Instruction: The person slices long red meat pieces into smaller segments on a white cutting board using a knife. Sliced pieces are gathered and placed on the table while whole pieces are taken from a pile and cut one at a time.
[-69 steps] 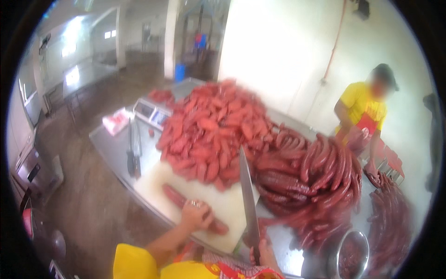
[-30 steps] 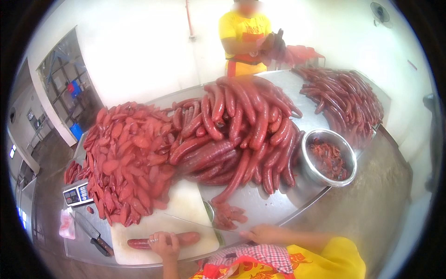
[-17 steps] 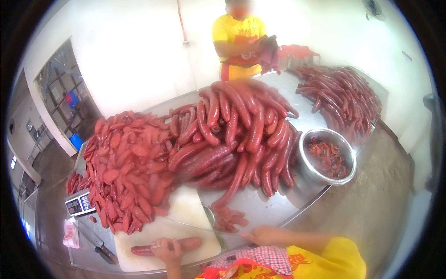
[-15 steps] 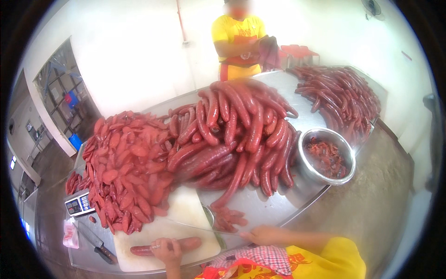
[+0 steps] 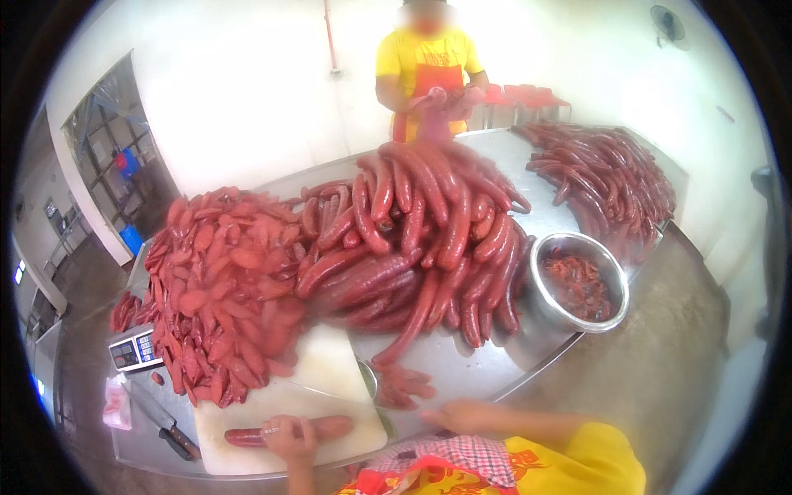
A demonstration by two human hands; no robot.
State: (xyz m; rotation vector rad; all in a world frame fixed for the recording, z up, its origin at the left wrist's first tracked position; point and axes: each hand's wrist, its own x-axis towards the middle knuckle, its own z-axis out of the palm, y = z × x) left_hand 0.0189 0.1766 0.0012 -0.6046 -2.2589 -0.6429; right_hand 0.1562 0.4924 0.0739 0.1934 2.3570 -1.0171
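Note:
My left hand (image 5: 290, 437) is closed over the middle of a thick red sausage (image 5: 333, 426), pressing it to the white cutting board (image 5: 363, 437). To the right, my right hand (image 5: 448, 416) is closed on a knife whose handle is mostly hidden. Its long, thin blade (image 5: 338, 395) points left above the board, apart from the sausage. A large heap of slanted sausage slices (image 5: 227, 289) covers the board's far left side. Beyond the board lies a pile of long whole sausages (image 5: 412, 239). Some cut pieces (image 5: 404, 386) rest beside the board, near my right hand.
A metal bowl (image 5: 540, 289) of red scraps stands at the right table edge. Another sausage pile (image 5: 606, 169) lies far right. A digital scale (image 5: 134, 349) and a second knife (image 5: 175, 437) are at left. Across the table, a person (image 5: 429, 78) holds a cloth.
The view has shifted slightly. My left hand stays on the sausage and the blade stays above the board. The person across the table has brought both hands together on the cloth.

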